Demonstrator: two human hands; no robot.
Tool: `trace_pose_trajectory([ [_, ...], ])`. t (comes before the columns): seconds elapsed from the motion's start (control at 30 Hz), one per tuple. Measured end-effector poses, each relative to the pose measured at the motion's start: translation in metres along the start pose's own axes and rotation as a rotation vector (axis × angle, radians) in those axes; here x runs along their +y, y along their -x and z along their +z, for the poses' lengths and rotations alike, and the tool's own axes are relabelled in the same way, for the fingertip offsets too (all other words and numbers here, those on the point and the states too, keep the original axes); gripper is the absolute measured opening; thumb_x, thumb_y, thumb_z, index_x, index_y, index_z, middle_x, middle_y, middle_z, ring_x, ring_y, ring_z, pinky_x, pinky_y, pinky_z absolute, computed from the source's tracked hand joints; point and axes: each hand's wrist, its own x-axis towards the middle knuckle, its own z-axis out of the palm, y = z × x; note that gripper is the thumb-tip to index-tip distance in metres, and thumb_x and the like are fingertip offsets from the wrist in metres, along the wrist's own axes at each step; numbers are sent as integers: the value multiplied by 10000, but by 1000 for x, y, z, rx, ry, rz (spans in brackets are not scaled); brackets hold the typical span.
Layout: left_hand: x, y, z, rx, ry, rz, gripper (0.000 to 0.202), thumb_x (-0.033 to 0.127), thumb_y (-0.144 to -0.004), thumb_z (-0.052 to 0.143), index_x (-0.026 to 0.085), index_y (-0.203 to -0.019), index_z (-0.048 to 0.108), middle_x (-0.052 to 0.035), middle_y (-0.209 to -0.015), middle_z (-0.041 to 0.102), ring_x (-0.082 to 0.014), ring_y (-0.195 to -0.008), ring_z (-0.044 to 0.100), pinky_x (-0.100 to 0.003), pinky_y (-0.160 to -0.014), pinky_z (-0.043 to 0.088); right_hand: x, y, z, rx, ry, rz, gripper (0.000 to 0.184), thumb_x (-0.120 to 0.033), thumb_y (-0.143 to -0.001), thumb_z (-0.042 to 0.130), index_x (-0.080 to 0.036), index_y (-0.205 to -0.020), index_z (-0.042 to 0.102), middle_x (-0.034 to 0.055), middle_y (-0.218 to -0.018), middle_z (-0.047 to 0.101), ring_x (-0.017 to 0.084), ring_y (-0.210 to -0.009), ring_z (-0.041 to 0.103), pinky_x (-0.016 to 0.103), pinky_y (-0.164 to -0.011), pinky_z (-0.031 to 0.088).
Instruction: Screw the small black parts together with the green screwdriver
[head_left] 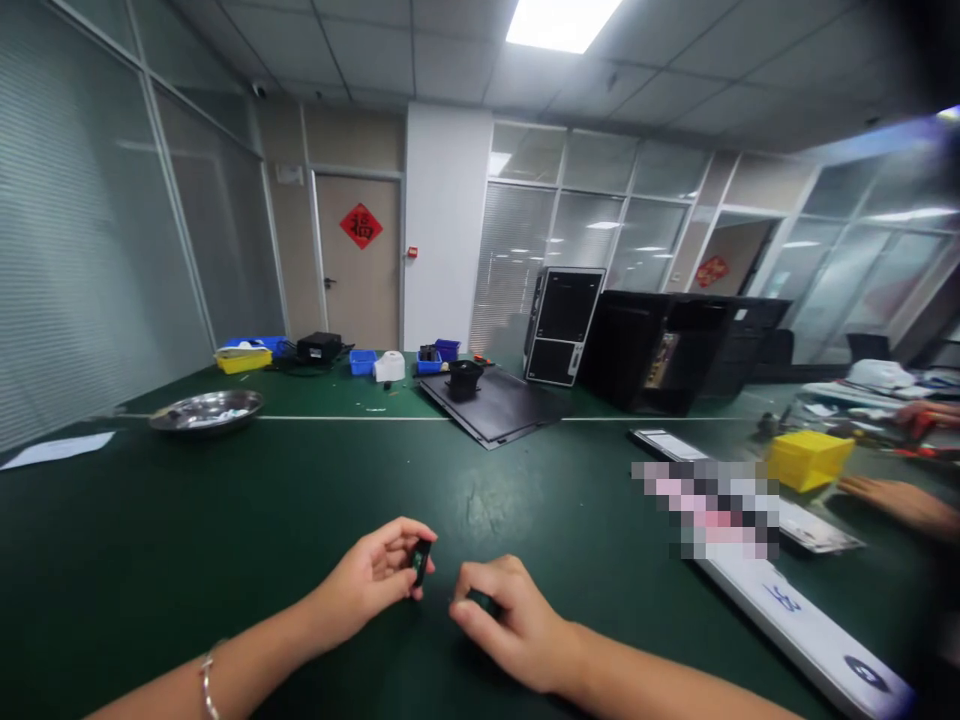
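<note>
My left hand [373, 580] is curled and pinches a small black flat part [421, 561] upright between thumb and fingertips, just above the green table [225, 520]. A thin bracelet [208, 685] circles that wrist. My right hand [512, 622] rests on the table close beside it, fingers folded in, fingertips pressed on something small and dark that I cannot make out. The two hands are a few centimetres apart near the table's front edge.
A metal bowl [206, 410] sits far left. A black panel with a round black part [491, 400] lies mid-table, computer cases [660, 345] behind. A yellow bin [808, 459], a white strip [810, 630] and another person's hand [900, 500] are at right. Blue and yellow bins [244, 355] line the far edge.
</note>
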Motion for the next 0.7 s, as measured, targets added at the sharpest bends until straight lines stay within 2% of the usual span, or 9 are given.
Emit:
trace_pose_trajectory([
  [0.23, -9, -2, -4, -12, -29, -9, 337, 260, -786, 673, 194, -1101, 572, -27, -901, 621, -167, -762, 598, -327, -726, 486, 5, -1, -1, -31, 28, 29, 263, -353, -925, 509, -192, -722, 555, -42, -553, 472, 90, -473, 413, 211, -506, 326],
  [0.43, -2, -1, -2, -27, -116, -49, 364, 145, -713, 656, 182, -1068, 587, -4, -863, 623, -161, -777, 592, -314, -748, 474, 11, -2, 2, -25, 27, 9, 277, -353, -913, 537, -174, -704, 566, -48, -538, 473, 78, -465, 415, 198, -502, 318],
  [0.6, 2, 2, 0, -34, -215, -16, 399, 118, -672, 620, 160, -1069, 594, 11, -817, 576, -141, -733, 549, -305, -730, 445, 14, -10, 5, 16, 38, 202, 182, -333, -900, 573, -174, -816, 605, -20, -635, 574, 106, -544, 489, 211, -549, 365],
  [0.7, 1, 4, 3, 49, -274, 53, 425, 99, -662, 601, 178, -1074, 531, 43, -754, 523, -134, -699, 522, -284, -688, 436, 13, -15, 8, 20, -7, 250, 125, -272, -882, 583, -182, -965, 606, 11, -784, 651, 141, -665, 566, 233, -632, 420],
])
